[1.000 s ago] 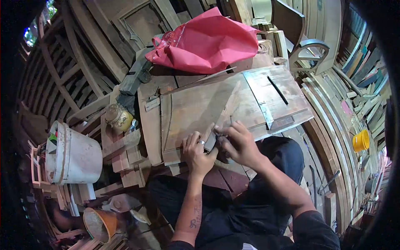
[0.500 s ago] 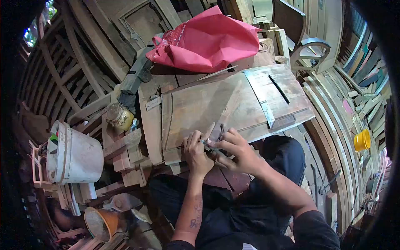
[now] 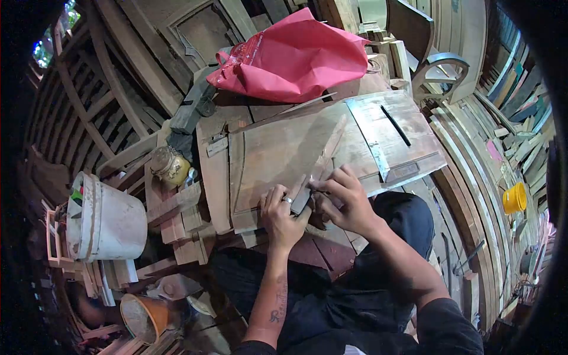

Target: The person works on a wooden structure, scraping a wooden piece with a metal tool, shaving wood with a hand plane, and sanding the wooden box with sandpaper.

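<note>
My left hand, with a ring on one finger, is closed round the lower end of a dark grey flat rectangular piece that looks like folded sandpaper. The fingers of my right hand are bent in a pinch at the upper right edge of that piece. What lies under these fingertips is partly hidden. Just beyond both hands, a slim, tapered wooden piece rests on the wooden panel and points away from me. Its near end runs in between my hands.
A metal ruler and a black pencil-like stick lie on the panel's right. Behind it sits a red bag. At left are a jar, a white bucket and an orange container. Long boards lie at right.
My right hand has shifted slightly right and up, away from my left. More of the dark grey piece shows between them, lying flatter. My left hand has barely moved.
</note>
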A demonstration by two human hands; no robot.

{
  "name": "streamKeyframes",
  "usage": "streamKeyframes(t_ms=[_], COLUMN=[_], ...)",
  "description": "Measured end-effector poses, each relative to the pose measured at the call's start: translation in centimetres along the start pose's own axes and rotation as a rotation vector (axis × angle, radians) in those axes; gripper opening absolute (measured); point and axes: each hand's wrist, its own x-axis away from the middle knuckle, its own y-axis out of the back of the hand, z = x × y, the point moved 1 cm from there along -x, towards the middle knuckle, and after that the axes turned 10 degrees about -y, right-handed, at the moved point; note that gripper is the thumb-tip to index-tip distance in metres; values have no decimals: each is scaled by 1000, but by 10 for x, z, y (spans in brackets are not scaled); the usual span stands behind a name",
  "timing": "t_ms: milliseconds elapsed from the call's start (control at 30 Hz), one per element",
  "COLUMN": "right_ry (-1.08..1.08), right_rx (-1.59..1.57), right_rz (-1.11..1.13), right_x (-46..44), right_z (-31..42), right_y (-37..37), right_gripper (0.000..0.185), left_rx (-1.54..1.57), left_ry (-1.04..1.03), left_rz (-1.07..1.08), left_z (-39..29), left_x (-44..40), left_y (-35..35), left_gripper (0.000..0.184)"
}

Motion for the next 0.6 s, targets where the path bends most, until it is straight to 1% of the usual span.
streamKeyframes(t_ms=[67, 133, 167, 200, 267, 333, 400, 467, 533, 567, 600], right_ry=[18, 71, 37, 34, 132, 141, -45, -47, 23, 119, 117], right_rx=[14, -89, -87, -88, -155, -165, -163, -157, -133, -142, -146], right_rz=[-4, 2, 98, 99, 123, 105, 25, 23, 72, 62, 61], right_x=[0, 3, 8, 8, 5, 3, 2, 1, 7, 8, 9], right_z=[2, 13, 17, 17, 17, 10, 6, 10, 16, 21, 22], right_y=[-1, -7, -9, -10, -12, -13, -10, -9, -14, -18, -18], right_gripper=[43, 43, 44, 44, 45, 44, 43, 41, 41, 44, 44], left_rx=[9, -1, -13, -13, -7, -10, -10, -17, 9, 31, 28], left_ry=[8, 13, 17, 17, 5, -3, -9, 29, 15, 2, 2], left_rz=[1, -1, -2, 0, -1, 1, -7, 33, 8, -13, -9], left_z=[0, 1, 2, 2, 2, 3, 3, 4, 5, 6, 6], left_x=[0, 2, 3, 3, 3, 2, 2, 3, 5, 7, 7], left_y=[-1, -2, -2, -2, 0, -1, -2, -3, -4, -3, -2], left_gripper=[63, 64, 64, 64, 66, 66, 67, 68, 69, 69, 69])
